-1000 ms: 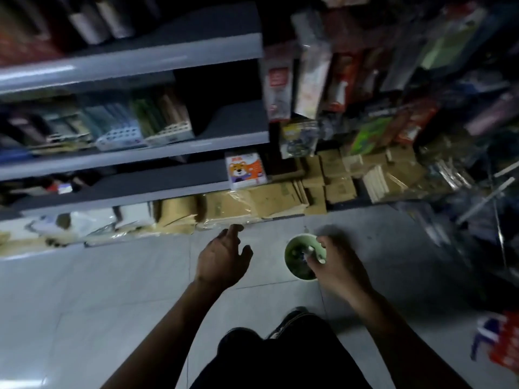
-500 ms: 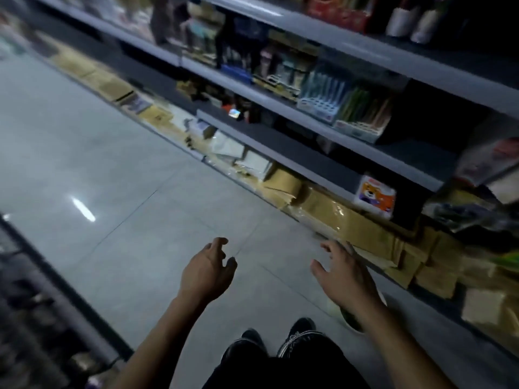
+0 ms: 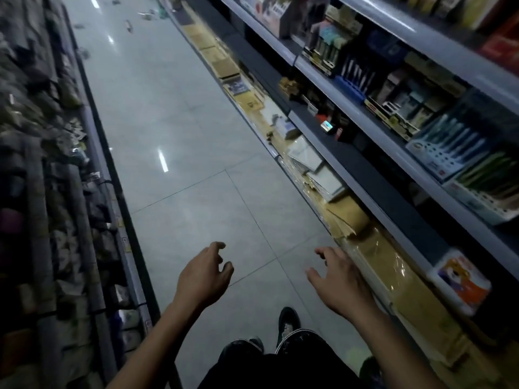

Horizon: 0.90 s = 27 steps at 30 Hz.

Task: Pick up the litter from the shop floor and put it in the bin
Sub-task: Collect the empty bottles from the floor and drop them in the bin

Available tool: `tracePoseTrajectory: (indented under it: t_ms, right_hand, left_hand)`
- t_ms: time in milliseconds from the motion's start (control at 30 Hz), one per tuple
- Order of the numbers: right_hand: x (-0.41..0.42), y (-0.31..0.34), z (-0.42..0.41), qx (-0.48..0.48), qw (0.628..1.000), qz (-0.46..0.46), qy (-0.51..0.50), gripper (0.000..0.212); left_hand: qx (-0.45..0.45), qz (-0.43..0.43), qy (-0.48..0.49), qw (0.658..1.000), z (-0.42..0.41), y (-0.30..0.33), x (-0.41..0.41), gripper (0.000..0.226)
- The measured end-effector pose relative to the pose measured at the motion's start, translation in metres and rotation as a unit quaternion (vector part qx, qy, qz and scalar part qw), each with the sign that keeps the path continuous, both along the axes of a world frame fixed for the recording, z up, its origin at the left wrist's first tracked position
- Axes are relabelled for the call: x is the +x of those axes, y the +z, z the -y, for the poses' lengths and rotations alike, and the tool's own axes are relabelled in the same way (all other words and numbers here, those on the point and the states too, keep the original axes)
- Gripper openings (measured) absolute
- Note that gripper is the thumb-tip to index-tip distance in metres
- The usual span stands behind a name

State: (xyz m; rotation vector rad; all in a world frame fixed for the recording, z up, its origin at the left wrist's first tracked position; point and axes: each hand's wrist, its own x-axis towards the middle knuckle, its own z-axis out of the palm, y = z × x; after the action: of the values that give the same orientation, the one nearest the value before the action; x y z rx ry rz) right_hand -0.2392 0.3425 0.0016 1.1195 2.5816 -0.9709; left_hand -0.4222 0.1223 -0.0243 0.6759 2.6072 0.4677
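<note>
The litter [image 3: 146, 16] lies far up the aisle floor [image 3: 174, 113], a scatter of small scraps near the top of my view, well apart from both my hands. A few pieces sit close to the foot of the right-hand shelving [image 3: 351, 153]; others lie nearer the left rack [image 3: 50, 164]. They are too small and blurred for me to tell what they are. The bin is nowhere in my view.

My left hand [image 3: 203, 276] hangs over the grey floor tiles, fingers loosely curled, grasping nothing. My right hand [image 3: 335, 279] is just beside the bottom ledge of the right-hand shelving, fingers spread and relaxed, also holding nothing. Both grips are released, and the litter is far ahead of them along the floor.

Below my hands I see my dark trousers [image 3: 280, 360] and one dark shoe [image 3: 288, 322] on the floor tile.

Along the foot of the right-hand shelving lie brown paper packs wrapped in clear film [image 3: 373, 256]. Close to my right hand, on that shelving, stands a small box with an orange cartoon animal [image 3: 460, 282]. Higher up are trays of pens [image 3: 455, 147]. Bright light reflections streak the floor between the shelving and the left rack.
</note>
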Motion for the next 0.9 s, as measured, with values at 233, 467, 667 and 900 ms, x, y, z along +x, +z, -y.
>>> tracePoseTrajectory:
  t_ms: [233,467,667,900]
  right_hand:
    - [-0.082,-0.008,-0.046,0.01,0.993,-0.003,0.12,0.05]
    - [-0.2,-0.01,-0.05,0.011,0.973,-0.009,0.229,0.051]
    - [-0.319,-0.014,-0.031,0.022,0.958,-0.022,0.285,0.05]
    - [-0.432,-0.002,-0.016,0.032,0.959,-0.01,0.28,0.051]
  left_hand:
    - [-0.014,0.009,0.112,0.994,0.004,-0.005,-0.016,0.049]
    - [-0.002,0.028,0.243,0.97,0.03,-0.006,-0.06,0.049]
    - [0.02,0.038,0.302,0.952,0.054,-0.009,-0.147,0.049]
    - [0.053,0.022,0.275,0.96,0.06,0.004,-0.292,0.048]
